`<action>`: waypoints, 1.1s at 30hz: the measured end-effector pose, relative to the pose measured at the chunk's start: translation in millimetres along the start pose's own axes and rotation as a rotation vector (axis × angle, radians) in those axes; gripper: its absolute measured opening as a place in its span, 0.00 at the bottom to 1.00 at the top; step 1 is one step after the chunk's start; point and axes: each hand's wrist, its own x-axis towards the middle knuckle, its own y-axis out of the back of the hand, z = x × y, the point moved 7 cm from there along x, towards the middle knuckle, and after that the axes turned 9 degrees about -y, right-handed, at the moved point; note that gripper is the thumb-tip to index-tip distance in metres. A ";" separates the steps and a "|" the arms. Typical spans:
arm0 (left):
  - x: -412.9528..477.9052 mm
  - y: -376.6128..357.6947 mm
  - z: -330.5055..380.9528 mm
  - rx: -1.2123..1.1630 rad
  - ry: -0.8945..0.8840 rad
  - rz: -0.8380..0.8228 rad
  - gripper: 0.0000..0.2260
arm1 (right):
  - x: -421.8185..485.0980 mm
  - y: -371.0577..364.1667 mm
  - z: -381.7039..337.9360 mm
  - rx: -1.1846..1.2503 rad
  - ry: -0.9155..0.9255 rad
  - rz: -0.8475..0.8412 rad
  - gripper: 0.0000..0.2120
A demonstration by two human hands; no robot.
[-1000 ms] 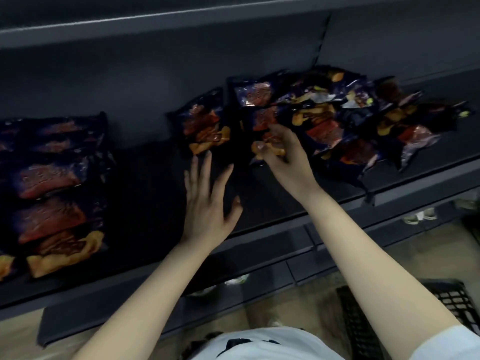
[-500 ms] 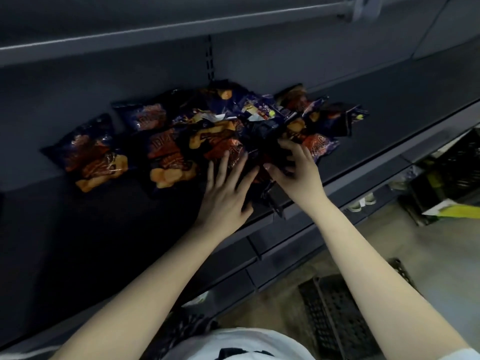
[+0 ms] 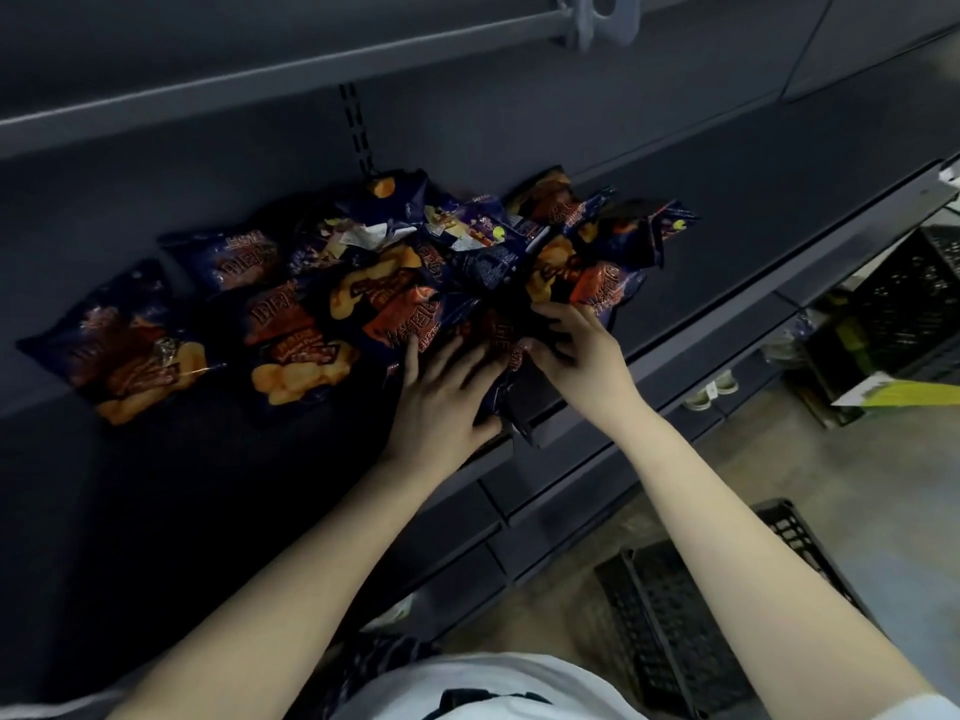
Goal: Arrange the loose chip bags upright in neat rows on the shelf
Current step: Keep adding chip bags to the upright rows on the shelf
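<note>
A heap of dark blue chip bags (image 3: pixel 415 262) with orange print lies jumbled on the dark shelf (image 3: pixel 779 200). Three bags lie apart to the left: one at the far left (image 3: pixel 130 345), one behind it (image 3: pixel 228 257), one nearer the heap (image 3: pixel 296 350). A dark bag (image 3: pixel 506 350) lies at the heap's front edge. My left hand (image 3: pixel 441 402) presses on it with fingers spread. My right hand (image 3: pixel 576 350) curls its fingers around the same bag's right side.
The shelf's front lip (image 3: pixel 675 356) runs diagonally under my hands. Another shelf (image 3: pixel 311 70) hangs above. Black plastic crates stand on the floor at the lower right (image 3: pixel 691 605) and far right (image 3: pixel 904 309). A yellow-green card (image 3: pixel 904 394) lies near the far crate.
The view swung right, from a stacked row at the left to the heap. Both hands moved from the bare shelf onto the heap's front bag and closed in on it.
</note>
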 end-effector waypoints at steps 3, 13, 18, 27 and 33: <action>-4.6 22.0 -13.1 -0.097 0.010 0.174 0.22 | -3.5 -1.8 -6.8 0.077 0.025 -0.009 0.17; -45.0 81.7 -86.1 -1.047 0.721 0.622 0.08 | -18.4 -35.9 -50.6 0.345 -0.003 -0.393 0.40; -69.4 69.4 -92.8 -1.278 1.027 0.605 0.12 | -33.5 -73.1 -66.4 0.386 -0.077 -0.500 0.21; -144.7 80.5 -114.3 -1.226 1.226 0.670 0.14 | -55.6 -128.9 -102.9 0.412 -0.049 -0.589 0.20; -208.9 157.9 -142.3 -0.544 0.611 0.404 0.43 | -65.5 -188.3 -134.7 0.646 -0.362 -0.853 0.22</action>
